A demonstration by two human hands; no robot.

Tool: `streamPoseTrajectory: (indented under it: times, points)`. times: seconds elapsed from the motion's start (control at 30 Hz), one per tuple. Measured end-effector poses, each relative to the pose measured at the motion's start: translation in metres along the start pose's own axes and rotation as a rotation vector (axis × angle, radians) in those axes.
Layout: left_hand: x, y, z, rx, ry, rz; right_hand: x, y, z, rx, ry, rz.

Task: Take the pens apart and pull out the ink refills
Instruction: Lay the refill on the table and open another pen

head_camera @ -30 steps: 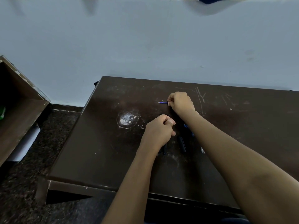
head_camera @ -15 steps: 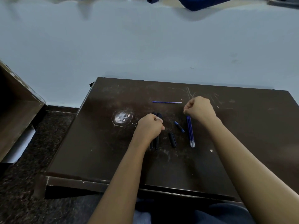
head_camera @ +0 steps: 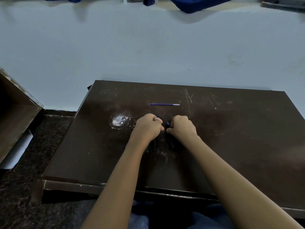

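Sitting nearest the camera is a lap in blue cloth (head_camera: 140, 217), tucked under the near edge of the dark table (head_camera: 247, 146). Both forearms reach toward twelve o'clock and the hands almost meet near the table's middle.

At six o'clock of the left hand (head_camera: 147, 128) lie some dark pens (head_camera: 153, 146), partly hidden by the wrist, so I cannot count them. At six o'clock of the right hand (head_camera: 181, 129) lies a dark barrel (head_camera: 170, 143).

The left hand is a tight fist, apparently wrapped round a held pen (head_camera: 157, 116) whose dark end shows above the knuckles. The right hand is also curled tight, its fingertips pinching a blue-tipped piece (head_camera: 168, 123) that pokes out at its ten o'clock.

A white scuffed patch (head_camera: 119, 121) sits at the left hand's nine o'clock. At twelve o'clock of both hands, well apart from them, one blue refill (head_camera: 165, 104) lies crosswise. Beyond is a pale wall (head_camera: 148, 47).

With one refill out, the work looks to be on a further pen. The next move likely calls for opposite twists, then a straight pull so the thin refill does not bend.
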State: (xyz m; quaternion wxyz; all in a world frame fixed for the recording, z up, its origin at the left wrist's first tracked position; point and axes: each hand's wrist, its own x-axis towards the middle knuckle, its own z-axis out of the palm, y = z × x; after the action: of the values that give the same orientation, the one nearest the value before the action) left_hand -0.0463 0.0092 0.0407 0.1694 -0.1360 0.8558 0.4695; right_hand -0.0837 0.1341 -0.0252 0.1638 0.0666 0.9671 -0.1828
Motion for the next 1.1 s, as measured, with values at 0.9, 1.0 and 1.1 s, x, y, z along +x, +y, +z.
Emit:
streamPoseTrajectory:
  times: [0.9,1.0,1.1]
  points:
    - [-0.006,-0.002,-0.012,0.058,-0.006,-0.009,0.009,0.052,-0.020,0.443,0.158,0.316]
    - [-0.005,-0.003,-0.011,0.051,-0.009,-0.007,0.011,0.050,-0.018,0.423,0.147,0.301]
    - [-0.005,-0.004,-0.010,0.044,-0.011,-0.011,0.011,0.048,-0.017,0.414,0.132,0.299]
